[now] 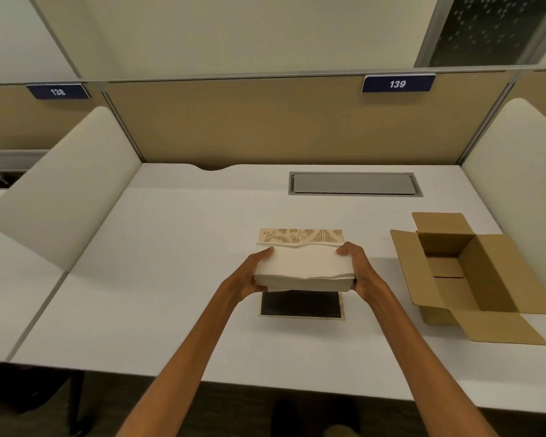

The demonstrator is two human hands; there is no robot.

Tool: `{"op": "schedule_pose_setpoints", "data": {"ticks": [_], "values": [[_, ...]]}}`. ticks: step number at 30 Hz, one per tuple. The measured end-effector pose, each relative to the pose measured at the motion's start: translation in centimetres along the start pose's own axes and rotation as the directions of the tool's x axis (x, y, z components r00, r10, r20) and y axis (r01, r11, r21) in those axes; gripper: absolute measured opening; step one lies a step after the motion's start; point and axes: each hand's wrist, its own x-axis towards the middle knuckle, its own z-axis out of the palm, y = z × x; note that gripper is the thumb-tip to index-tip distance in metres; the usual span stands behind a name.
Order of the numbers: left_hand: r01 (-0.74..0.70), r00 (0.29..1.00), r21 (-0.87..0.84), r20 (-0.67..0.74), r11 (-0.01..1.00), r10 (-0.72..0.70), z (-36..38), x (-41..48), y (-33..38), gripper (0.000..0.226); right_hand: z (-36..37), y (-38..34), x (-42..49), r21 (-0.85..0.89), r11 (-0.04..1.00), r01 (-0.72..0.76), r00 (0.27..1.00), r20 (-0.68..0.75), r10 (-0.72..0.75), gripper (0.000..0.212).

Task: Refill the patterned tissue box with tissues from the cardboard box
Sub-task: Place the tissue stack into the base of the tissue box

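Note:
A thick stack of white tissues (303, 267) hangs over the middle of the white desk. My left hand (255, 272) grips its left end and my right hand (356, 269) grips its right end. Directly below it lies the patterned tissue box (300, 236), open: a beige strip with a leaf pattern shows behind the stack, and a dark inside (300, 304) shows in front. The stack hides the box's middle. To the right stands the brown cardboard box (473, 272) with its flaps spread open; I see no tissues inside it.
The white desk (171, 279) has a grey cable hatch (355, 183) at the back right. Cream side dividers (67, 190) stand at left and right, with a tan partition behind. The desk's front edge runs below my forearms.

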Motion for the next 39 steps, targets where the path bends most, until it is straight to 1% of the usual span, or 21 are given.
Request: {"op": "schedule_pose_setpoints", "data": {"ticks": [2,4,5,6,7,9,10,11,13,17,18,20,21,22,25,27,31,36,39], "values": [[0.034,0.999,-0.010,0.028,0.999,-0.034,-0.5,0.1,-0.8,0.050,0.1,0.6,0.0,-0.002,1.000,-0.029,0.999,-0.026,0.029,0.026],[0.057,0.996,-0.019,0.065,0.998,-0.056,-1.0,0.4,-1.4,0.043,-0.1,1.3,0.4,-0.008,0.999,-0.052,0.998,-0.042,0.052,0.049],[0.066,0.995,-0.021,0.076,0.998,-0.065,-1.1,0.7,-1.6,0.038,-0.3,1.7,0.7,-0.010,0.998,-0.063,0.997,-0.052,0.062,0.056],[0.075,0.994,-0.020,0.076,0.997,-0.073,-1.2,0.9,-1.8,0.035,-0.4,1.9,0.9,-0.013,0.998,-0.066,0.996,-0.064,0.065,0.056],[0.082,0.994,-0.015,0.069,0.997,-0.080,-1.2,1.1,-1.9,0.034,-0.5,2.2,1.2,-0.009,0.998,-0.057,0.996,-0.075,0.056,0.050],[0.084,0.996,-0.021,0.045,0.996,-0.083,-1.1,1.6,-2.1,0.035,-0.6,2.6,1.6,-0.009,0.999,-0.035,0.996,-0.086,0.035,0.029],[0.085,0.996,-0.031,0.035,0.996,-0.084,-1.1,1.9,-2.2,0.037,-0.6,3.0,2.0,-0.013,1.000,-0.026,0.996,-0.090,0.024,0.022],[0.085,0.996,-0.044,0.030,0.995,-0.084,-1.0,2.3,-2.4,0.038,-0.6,3.3,2.5,-0.021,1.000,-0.014,0.995,-0.099,0.012,0.019],[0.089,0.996,-0.063,0.011,0.994,-0.089,-0.7,3.0,-2.7,0.037,-0.6,4.1,3.3,-0.030,1.000,-0.004,0.992,-0.126,0.000,0.020],[0.113,0.993,-0.064,-0.028,0.991,-0.115,-0.1,4.5,-3.7,0.047,-0.6,5.5,5.2,-0.033,0.999,-0.015,0.981,-0.196,0.009,0.013],[0.114,0.992,-0.067,-0.044,0.991,-0.117,0.1,4.9,-4.0,0.049,-0.6,5.9,5.7,-0.035,0.999,-0.023,0.978,-0.209,0.015,0.018],[0.112,0.991,-0.085,-0.069,0.990,-0.118,0.4,5.5,-4.3,0.052,-0.5,6.7,6.6,-0.037,0.999,-0.037,0.970,-0.240,0.027,0.041],[0.106,0.990,-0.087,-0.088,0.991,-0.113,0.6,5.9,-4.5,0.050,-0.3,6.8,6.7,-0.033,0.999,-0.042,0.966,-0.255,0.032,0.049],[0.097,0.989,-0.084,-0.108,0.992,-0.105,0.7,6.2,-4.6,0.049,-0.2,7.0,6.9,-0.028,0.999,-0.035,0.963,-0.269,0.026,0.048],[0.107,0.971,-0.118,-0.199,0.987,-0.129,0.8,7.4,-5.1,0.067,0.2,7.3,7.4,-0.026,1.000,-0.007,0.948,-0.318,-0.002,0.029],[0.099,0.950,-0.128,-0.283,0.987,-0.132,0.8,8.0,-5.3,0.058,0.4,7.7,8.1,-0.042,0.999,0.012,0.937,-0.349,-0.026,0.023],[0.094,0.928,-0.098,-0.351,0.991,-0.123,0.4,8.8,-5.6,0.053,1.0,8.5,9.1,-0.057,0.998,0.019,0.917,-0.396,-0.040,0.021],[0.061,0.921,-0.084,-0.379,0.995,-0.088,0.2,9.3,-6.2,0.038,1.2,8.9,9.7,-0.092,0.994,0.059,0.906,-0.414,-0.092,0.022],[0.053,0.917,0.003,-0.395,0.999,-0.047,0.5,9.3,-6.5,0.031,1.2,9.3,10.0,-0.142,0.988,0.055,0.907,-0.407,-0.109,0.023]]}}
